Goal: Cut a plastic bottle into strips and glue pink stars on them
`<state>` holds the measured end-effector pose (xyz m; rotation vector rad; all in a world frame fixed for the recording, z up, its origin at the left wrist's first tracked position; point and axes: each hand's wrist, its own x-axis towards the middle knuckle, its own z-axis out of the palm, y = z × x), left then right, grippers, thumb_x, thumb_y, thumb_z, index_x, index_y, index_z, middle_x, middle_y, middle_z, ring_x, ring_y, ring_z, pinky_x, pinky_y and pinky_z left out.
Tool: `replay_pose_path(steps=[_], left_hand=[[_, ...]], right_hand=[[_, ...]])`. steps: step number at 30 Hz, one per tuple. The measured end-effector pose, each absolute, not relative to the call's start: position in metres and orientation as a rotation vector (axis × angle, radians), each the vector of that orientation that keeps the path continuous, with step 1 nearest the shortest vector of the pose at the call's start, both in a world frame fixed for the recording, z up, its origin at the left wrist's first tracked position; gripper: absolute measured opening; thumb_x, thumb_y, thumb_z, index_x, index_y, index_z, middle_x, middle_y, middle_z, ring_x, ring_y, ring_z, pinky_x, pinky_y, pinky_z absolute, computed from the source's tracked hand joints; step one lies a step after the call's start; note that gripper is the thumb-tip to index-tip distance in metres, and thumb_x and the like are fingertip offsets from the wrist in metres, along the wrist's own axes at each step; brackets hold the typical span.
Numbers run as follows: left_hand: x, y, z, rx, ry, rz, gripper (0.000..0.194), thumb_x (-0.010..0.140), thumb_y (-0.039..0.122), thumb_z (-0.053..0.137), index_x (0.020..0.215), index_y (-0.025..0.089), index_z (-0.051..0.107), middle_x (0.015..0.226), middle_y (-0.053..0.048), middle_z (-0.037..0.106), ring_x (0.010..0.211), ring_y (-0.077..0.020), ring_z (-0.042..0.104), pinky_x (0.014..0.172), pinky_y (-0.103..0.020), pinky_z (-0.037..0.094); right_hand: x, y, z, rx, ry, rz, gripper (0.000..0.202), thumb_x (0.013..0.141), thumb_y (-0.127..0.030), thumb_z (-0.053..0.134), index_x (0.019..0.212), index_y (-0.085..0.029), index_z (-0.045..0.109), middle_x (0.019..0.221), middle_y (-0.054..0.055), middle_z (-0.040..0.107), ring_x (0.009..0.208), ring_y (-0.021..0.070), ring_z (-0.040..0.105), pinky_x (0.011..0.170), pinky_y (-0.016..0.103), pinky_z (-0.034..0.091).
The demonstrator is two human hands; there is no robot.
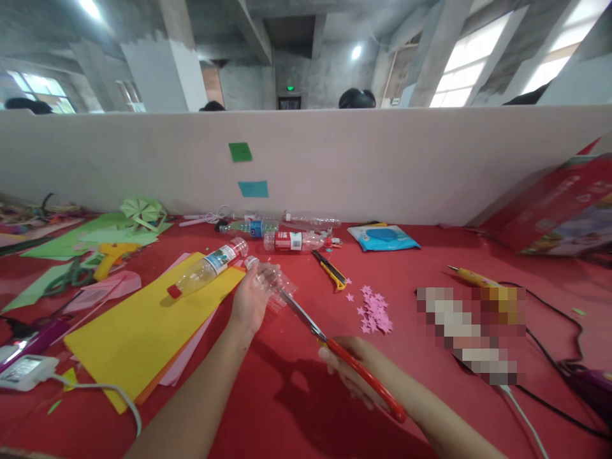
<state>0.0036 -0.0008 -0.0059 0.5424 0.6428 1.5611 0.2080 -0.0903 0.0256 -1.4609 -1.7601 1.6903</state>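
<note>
Red-handled scissors point(366, 377) sit in the grip of the right hand point(370, 354), their blades reaching to the clear plastic bottle piece point(271, 278) that the left hand point(251, 303) grasps. Left of the left hand, a capped bottle point(203, 274) lies across yellow paper point(143, 331); beyond that hand, a red-labelled bottle point(292, 241) rests on the red surface point(296, 408). Ahead of the right hand lie pink stars point(375, 312) and a yellow cutter point(331, 271).

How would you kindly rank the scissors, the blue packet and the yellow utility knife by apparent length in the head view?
1. Scissors, though nearer the camera
2. Blue packet
3. Yellow utility knife
</note>
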Motion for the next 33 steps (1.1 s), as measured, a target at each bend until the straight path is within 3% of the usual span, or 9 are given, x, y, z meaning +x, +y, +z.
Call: replay_pose_path(steps=[17,28,33], left_hand=[[0.001,0.0,-0.004,0.585,0.61,1.579,0.022,0.083,0.031,0.051,0.075,0.015,0.064,0.077,-0.005,0.067,0.071,-0.0133,0.06,0.064,-0.024,0.046],[0.001,0.001,-0.006,0.693,0.637,1.54,0.021,0.079,0.037,0.057,0.081,0.017,0.062,0.08,-0.005,0.066,0.081,-0.0168,0.061,0.078,-0.031,0.044],[0.002,0.0,-0.006,0.736,0.642,1.559,0.024,0.08,0.041,0.056,0.082,0.018,0.062,0.082,-0.004,0.066,0.085,-0.0182,0.061,0.078,-0.031,0.044]], right_hand=[[0.198,-0.096,0.028,-1.612,-1.717,1.642,0.04,0.08,-0.053,0.055,0.063,-0.019,0.042,0.04,-0.01,0.033,0.029,0.0041,0.032,0.03,0.016,0.025],[0.204,-0.093,0.002,-1.425,-1.802,1.616,0.047,0.082,-0.063,0.041,0.071,-0.018,0.044,0.044,-0.009,0.038,0.033,0.0045,0.035,0.034,0.015,0.029],[0.199,-0.095,0.003,-1.48,-1.726,1.641,0.044,0.084,-0.06,0.041,0.067,-0.02,0.04,0.039,-0.01,0.034,0.029,0.0045,0.033,0.031,0.016,0.028]])
